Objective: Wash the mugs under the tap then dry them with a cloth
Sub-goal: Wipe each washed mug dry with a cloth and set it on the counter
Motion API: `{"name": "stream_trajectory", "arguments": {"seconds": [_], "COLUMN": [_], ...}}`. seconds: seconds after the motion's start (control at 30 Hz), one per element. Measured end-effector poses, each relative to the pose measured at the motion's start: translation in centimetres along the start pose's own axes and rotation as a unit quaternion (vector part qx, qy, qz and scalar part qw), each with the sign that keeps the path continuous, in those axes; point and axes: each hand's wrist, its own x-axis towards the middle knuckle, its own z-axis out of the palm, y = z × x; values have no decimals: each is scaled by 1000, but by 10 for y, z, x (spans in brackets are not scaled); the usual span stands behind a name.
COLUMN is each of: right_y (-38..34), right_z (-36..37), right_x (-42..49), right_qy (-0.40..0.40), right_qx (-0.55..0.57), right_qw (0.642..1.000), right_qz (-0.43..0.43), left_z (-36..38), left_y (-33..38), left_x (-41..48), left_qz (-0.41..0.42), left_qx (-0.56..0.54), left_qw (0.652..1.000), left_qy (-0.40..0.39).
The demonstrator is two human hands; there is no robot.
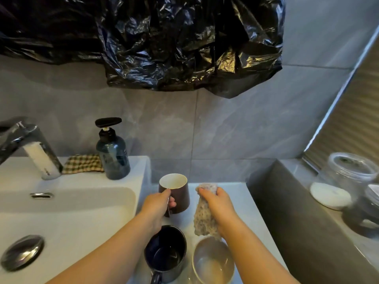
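Observation:
My left hand (159,206) grips the handle of a brown mug (178,192) with a white inside, held upright just right of the sink. My right hand (215,203) holds a pale patterned cloth (204,221) that hangs down beside that mug. Nearer to me on the white counter (242,214) stand a dark blue mug (167,254) and a grey mug (213,260), both upright. The chrome tap (30,146) stands at the far left over the white sink (67,212); no water shows.
A blue soap pump bottle (112,154) and a checked cloth (83,163) sit behind the sink. A clear jar (348,171) and a white round lid (330,195) rest on the grey ledge at right. A black plastic bag (164,42) hangs above.

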Motion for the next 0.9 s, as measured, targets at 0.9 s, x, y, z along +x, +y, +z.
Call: {"name": "stream_trajectory", "arguments": {"seconds": [0.9], "right_y": [20], "right_z": [3], "right_x": [-21], "right_qy": [28], "right_qx": [-50], "right_qw": [997], "right_qz": [-44], "left_z": [-16], "left_y": [-19], "left_x": [29], "left_qz": [15], "left_qx": [274], "left_qw": [961], "left_qy": [19]}}
